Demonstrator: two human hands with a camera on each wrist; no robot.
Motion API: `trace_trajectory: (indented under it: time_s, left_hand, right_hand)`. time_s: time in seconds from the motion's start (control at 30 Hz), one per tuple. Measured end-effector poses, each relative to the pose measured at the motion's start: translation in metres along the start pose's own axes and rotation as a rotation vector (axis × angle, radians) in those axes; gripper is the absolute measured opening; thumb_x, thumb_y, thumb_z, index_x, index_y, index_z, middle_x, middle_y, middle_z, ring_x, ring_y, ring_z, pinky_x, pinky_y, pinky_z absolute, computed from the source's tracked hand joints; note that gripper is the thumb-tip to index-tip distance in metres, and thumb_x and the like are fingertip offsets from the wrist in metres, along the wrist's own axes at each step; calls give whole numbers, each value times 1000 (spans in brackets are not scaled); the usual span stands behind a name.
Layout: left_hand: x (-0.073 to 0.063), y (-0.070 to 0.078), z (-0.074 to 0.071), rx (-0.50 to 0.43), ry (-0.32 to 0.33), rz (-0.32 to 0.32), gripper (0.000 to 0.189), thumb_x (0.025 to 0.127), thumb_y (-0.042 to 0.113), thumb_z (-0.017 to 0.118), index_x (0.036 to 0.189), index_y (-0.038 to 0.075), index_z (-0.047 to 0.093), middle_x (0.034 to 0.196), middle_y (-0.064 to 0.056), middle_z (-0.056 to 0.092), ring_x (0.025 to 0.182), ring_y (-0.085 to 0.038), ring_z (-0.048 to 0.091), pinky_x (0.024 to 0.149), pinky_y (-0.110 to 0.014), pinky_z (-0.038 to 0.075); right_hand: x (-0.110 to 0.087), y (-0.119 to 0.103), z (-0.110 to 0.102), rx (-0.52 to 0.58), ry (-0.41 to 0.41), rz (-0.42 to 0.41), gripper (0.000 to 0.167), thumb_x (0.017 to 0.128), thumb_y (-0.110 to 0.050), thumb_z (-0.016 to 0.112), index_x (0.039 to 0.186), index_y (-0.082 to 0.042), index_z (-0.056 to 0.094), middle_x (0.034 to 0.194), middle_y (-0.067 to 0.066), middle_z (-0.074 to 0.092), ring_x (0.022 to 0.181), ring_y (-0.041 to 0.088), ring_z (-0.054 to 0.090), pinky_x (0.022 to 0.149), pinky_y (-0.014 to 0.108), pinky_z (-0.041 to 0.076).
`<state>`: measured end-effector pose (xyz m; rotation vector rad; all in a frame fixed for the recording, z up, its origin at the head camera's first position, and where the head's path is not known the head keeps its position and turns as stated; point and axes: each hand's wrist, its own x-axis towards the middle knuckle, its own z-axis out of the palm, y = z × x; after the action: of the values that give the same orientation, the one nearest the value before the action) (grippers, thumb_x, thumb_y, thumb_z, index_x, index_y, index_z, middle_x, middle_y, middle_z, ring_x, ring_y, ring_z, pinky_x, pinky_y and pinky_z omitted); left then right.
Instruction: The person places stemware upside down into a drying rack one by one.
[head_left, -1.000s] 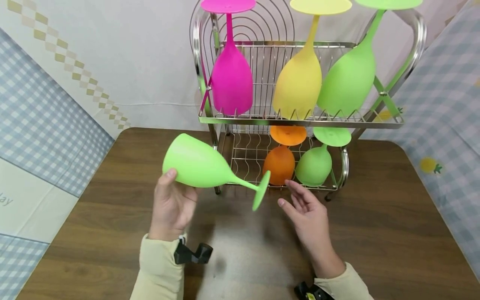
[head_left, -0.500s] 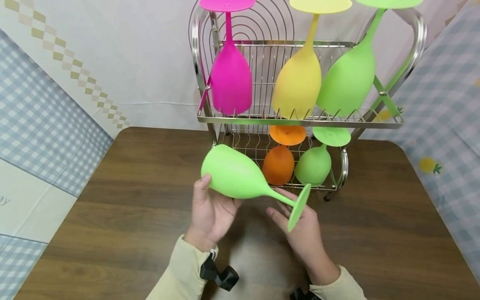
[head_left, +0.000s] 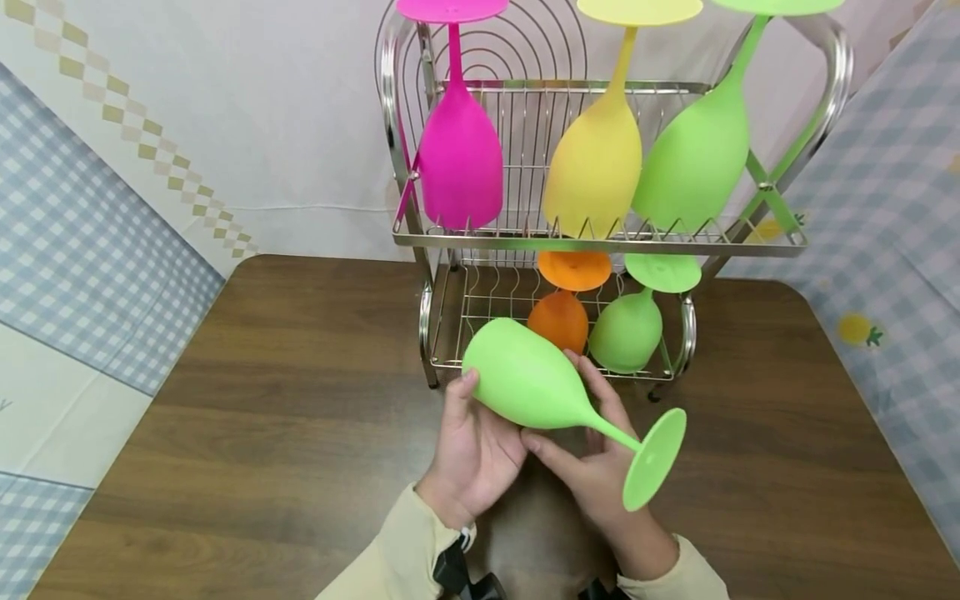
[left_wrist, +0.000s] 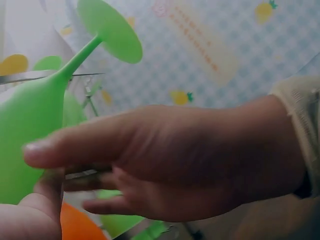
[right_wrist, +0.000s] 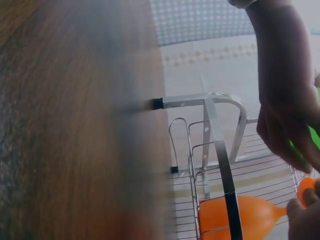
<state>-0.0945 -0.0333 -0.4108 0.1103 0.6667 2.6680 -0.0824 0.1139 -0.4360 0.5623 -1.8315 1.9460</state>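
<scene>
A light green wine glass (head_left: pixel 528 375) is tilted in front of the rack, its bowl toward the left and its foot toward the lower right. My left hand (head_left: pixel 476 454) holds it by the bowl, thumb at the rim and the other fingers partly hidden under it. Beneath the bowl and stem is my right hand (head_left: pixel 611 496), its fingers extended along the far side and its thumb reaching toward my left fingers. In the left wrist view, the right thumb (left_wrist: pixel 42 152) overlaps the bowl. Part of the right hand is hidden behind the stem and foot.
A two-tier metal dish rack (head_left: pixel 600 246) stands at the back of the wooden table (head_left: pixel 285 400). Upside-down pink (head_left: pixel 461 162), yellow (head_left: pixel 592 167) and green (head_left: pixel 697 158) glasses fill its upper tier. Below are an orange glass (head_left: pixel 558 317) and another green glass (head_left: pixel 626 333).
My left hand has carried the green wine glass rightward and toward me, so its foot now lies further right. My right hand has gone from beside the glass to beneath it.
</scene>
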Motion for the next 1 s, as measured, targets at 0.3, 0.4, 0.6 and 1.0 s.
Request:
trace_trajectory:
  time_s: [0.3,0.4,0.6,1.0]
  left_hand:
    - [-2,-15,3,-47,9,-94,61,101,49,34,152,17,27,139,-6,50,119,-16,59,103,-24,49]
    - [-2,-15,3,-45,16,-115,59,102,49,33,152,17,28,137,-6,51,112,-14,61,90,-18,54]
    - [-1,-11,-1,49,-2,-138,65,103,53,47,154,18,27,137,-6,51,104,-12,62,79,-16,54]
    - [5,20,-8,771,114,190,52,94,5,66,141,-1,44,143,-14,52,128,-26,54,110,-37,45]
  right_hand:
    - [3,-14,4,-26,61,-169,85,77,-13,89,142,14,42,145,27,49,132,24,52,112,31,41]
    - [6,-22,6,-43,80,-186,84,77,-18,89,140,16,44,142,28,52,130,23,54,111,30,42]
    - [6,-14,-2,52,132,-147,83,70,-3,92,137,18,48,138,28,55,127,28,56,109,32,44]
    - [9,1,-14,-153,195,-172,85,72,-29,93,136,12,52,136,13,59,124,27,52,105,31,42]
